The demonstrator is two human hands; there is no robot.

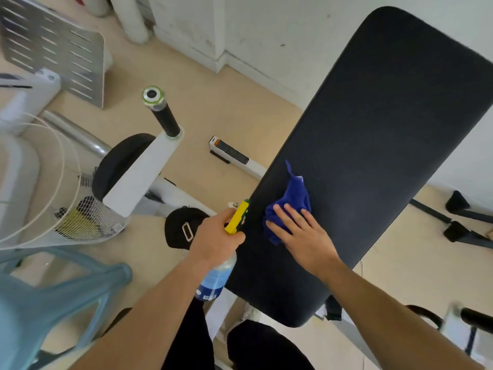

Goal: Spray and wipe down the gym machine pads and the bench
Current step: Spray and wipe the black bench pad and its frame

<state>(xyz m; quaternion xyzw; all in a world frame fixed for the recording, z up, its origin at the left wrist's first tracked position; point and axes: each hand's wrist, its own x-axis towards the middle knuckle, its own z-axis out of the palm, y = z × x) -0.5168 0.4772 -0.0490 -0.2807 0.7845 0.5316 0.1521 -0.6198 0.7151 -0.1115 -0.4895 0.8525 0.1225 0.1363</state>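
A long black bench pad (373, 124) runs from the lower middle up to the top right. On its near left part lies a crumpled blue cloth (292, 198). My right hand (301, 233) presses flat on the cloth with straight fingers. Beside the pad's left edge my left hand (216, 236) grips a spray bottle (217, 276) with blue liquid by its neck. The bottle's yellow trigger head (238, 217) points up toward the pad. A round black machine pad (117, 161) sits at the left behind a white arm.
A handle with a black grip (162, 116) on a white arm (144, 172) rises at the left. A black cap (181, 228) lies on the floor. A blue plastic chair (53, 295) and a white fan grille (40, 182) stand at the left. Black bench feet (458, 225) are at the right.
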